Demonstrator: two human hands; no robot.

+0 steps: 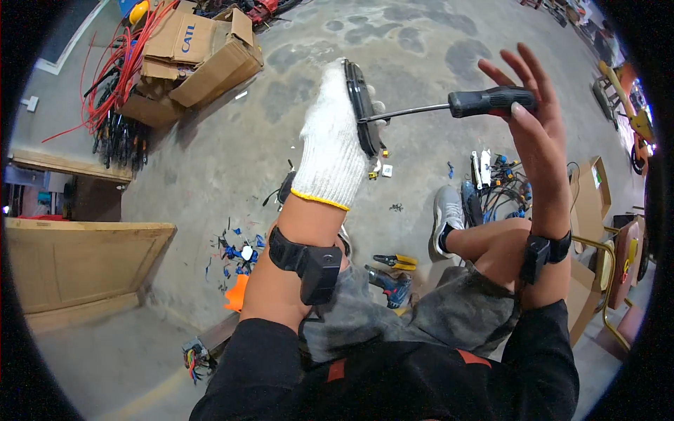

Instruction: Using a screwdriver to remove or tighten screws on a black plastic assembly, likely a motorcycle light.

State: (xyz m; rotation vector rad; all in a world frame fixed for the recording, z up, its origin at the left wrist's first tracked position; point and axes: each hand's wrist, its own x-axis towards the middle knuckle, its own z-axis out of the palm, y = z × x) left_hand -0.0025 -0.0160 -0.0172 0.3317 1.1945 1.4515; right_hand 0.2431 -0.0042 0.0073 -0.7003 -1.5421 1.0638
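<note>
My left hand [326,133], in a white knitted glove with a yellow cuff edge, is closed around a flat black housing [359,105] with rounded edges, held up on its side. My bare right hand [546,130] has a screwdriver [484,103] with a black handle; the thumb presses on the handle from below, while several fingers stretch upward. Its thin metal shaft points left, and the tip meets the face of the black housing. What the tip sits in is too small to make out.
Between my legs on the floor lie yellow-handled pliers [395,262] and a blue-black power drill [392,286]. Cable pieces [502,186] lie right, blue scraps [235,249] left. A cardboard box [193,52] and red wires [126,70] stand far left, a wooden panel [84,263] nearer.
</note>
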